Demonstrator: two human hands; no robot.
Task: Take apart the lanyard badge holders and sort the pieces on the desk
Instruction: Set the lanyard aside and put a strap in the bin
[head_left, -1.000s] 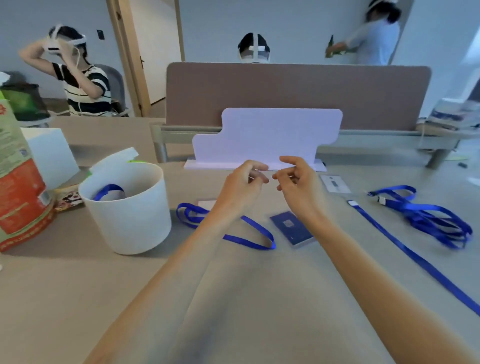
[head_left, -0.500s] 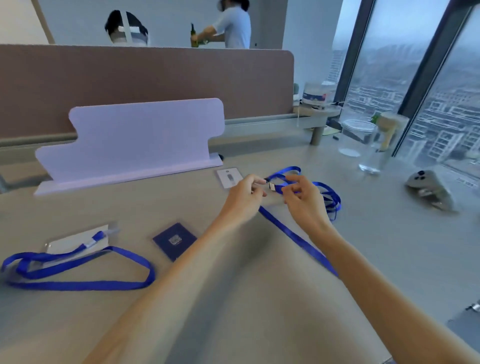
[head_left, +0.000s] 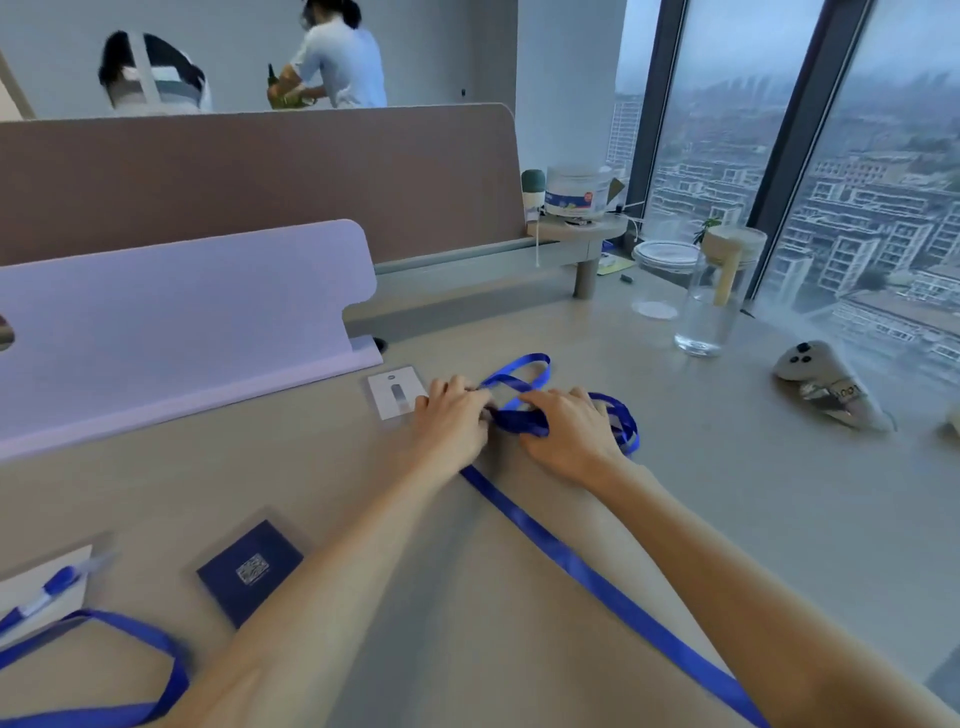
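A blue lanyard (head_left: 582, 566) runs from the desk's near right edge up to a bundle of loops mid-desk. My left hand (head_left: 451, 418) and my right hand (head_left: 569, 428) both press down on that bundle, fingers closed around the strap where it bunches between them. A white card (head_left: 396, 392) lies flat just left of my left hand. A dark blue card (head_left: 249, 570) in a clear sleeve rests near my left forearm. At the bottom left, another blue lanyard (head_left: 140, 670) stays clipped to a clear badge holder (head_left: 47, 584).
A lilac board (head_left: 171, 332) stands at the back left before a brown desk divider (head_left: 260, 176). A glass jar (head_left: 717, 296), stacked bowls (head_left: 667, 257) and a grey controller (head_left: 826, 384) sit right by the window. Two people are behind the divider.
My view has swung right, away from the white bucket. Both hands have travelled from the desk's middle to the lanyard bundle and lowered onto it, closing on the strap.
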